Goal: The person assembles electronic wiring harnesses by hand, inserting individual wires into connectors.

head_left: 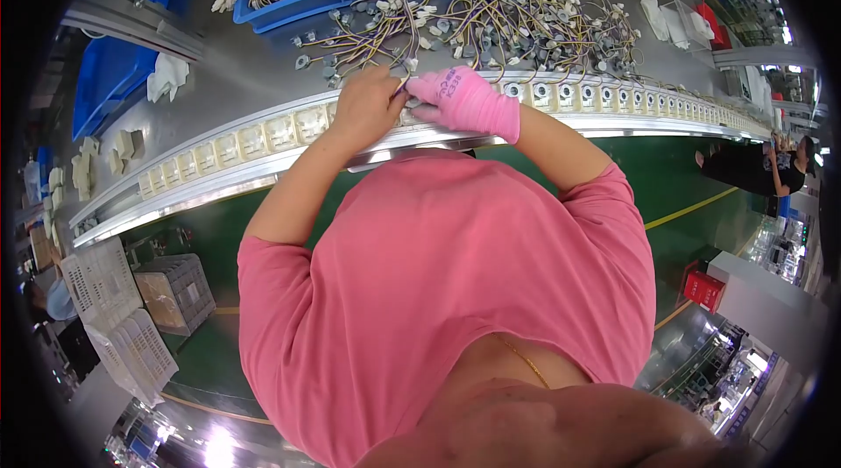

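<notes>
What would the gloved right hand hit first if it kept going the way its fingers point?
The right hand points left toward the bare left hand, and the two nearly meet over a small white connector on a wire. That connector and the left fingers come first, though depth is unclear.

Green floor (pixel 683 174) with yellow lines (pixel 688 208), long steel workbench (pixel 219 56) (glare on it), white crates (pixel 114 310) at left

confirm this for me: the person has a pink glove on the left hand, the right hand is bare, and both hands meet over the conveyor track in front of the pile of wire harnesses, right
Not quite: the sides are swapped. In the head view the pink glove is on the right hand, and the left hand is bare. The rest holds: both hands meet over the conveyor track, in front of the pile of wire harnesses.
</notes>
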A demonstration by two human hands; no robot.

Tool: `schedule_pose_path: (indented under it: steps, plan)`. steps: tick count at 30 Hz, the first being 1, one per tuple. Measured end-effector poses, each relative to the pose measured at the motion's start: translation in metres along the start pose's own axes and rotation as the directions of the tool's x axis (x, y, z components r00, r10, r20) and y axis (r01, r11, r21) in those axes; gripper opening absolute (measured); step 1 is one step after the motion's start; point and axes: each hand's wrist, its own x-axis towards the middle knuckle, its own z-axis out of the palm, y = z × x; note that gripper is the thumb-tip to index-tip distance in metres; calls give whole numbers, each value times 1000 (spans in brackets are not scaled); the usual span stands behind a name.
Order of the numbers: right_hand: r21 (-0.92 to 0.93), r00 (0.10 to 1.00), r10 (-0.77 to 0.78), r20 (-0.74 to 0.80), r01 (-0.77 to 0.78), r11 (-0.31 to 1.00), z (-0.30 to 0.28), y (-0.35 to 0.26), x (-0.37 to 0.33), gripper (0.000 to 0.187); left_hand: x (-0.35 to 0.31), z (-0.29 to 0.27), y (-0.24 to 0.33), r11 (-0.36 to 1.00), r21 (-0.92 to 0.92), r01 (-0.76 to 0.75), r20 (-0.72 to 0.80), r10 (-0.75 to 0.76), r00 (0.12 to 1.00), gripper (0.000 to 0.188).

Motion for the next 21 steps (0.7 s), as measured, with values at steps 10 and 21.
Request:
schedule_pose_path:
  steps: [10, 21]
  plan:
    - [-149, 928, -213, -305, 175, 973, 20, 5, -5, 20, -4, 18, 1, 998, 63, -8, -127, 16, 992, 18]
    - [-100, 915, -65, -398, 27, 995, 32, -5, -8, 14, -5, 20, 4, 1000, -13, 12, -165, -14, 986, 15]
